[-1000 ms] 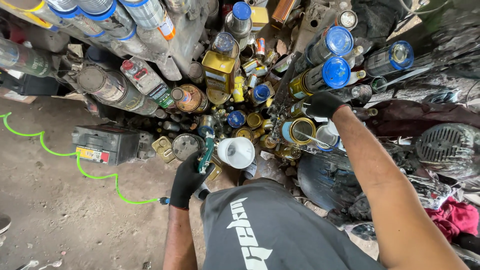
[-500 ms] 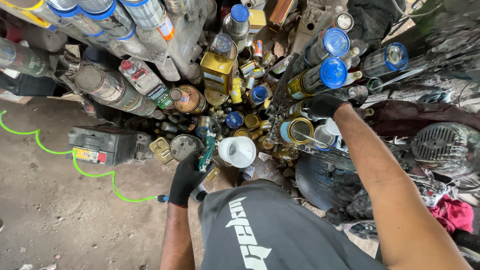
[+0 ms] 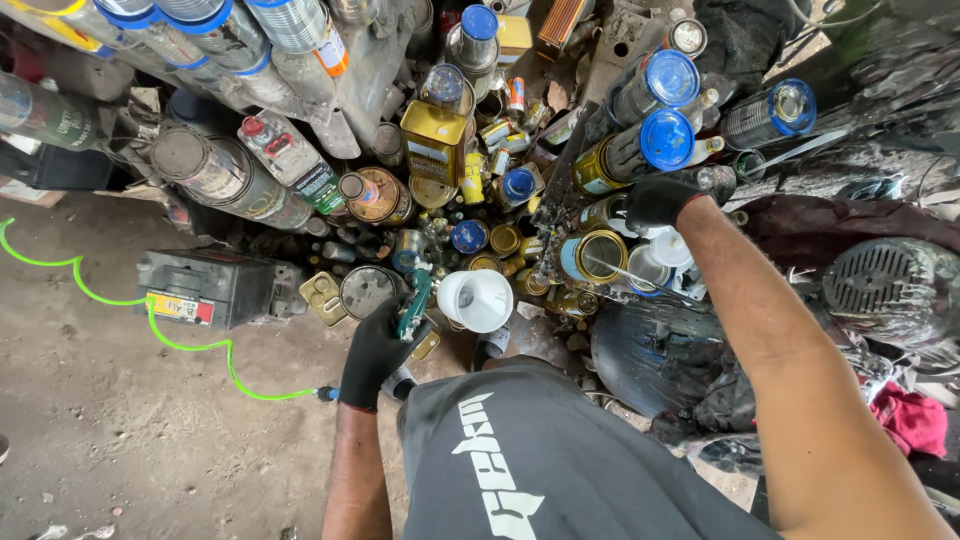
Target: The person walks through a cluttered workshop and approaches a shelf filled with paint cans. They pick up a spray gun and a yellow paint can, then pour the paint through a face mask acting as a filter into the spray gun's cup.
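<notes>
Gripping green tool (image 3: 414, 300), left hand (image 3: 376, 352) unmoved since earlier.

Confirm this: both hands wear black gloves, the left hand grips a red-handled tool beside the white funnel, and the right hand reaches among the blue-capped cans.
Not quite: in the head view the tool in the left hand has a green handle, not red. The rest holds: black gloves, white funnel beside it, right hand among the blue-capped cans.

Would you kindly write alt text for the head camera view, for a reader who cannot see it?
Seen from above, a person's gloved left hand holds a green-handled tool beside a white funnel, while the gloved right hand reaches into a dense heap of cans and bottles. A battery and green hose lie on the dirt floor.
</notes>
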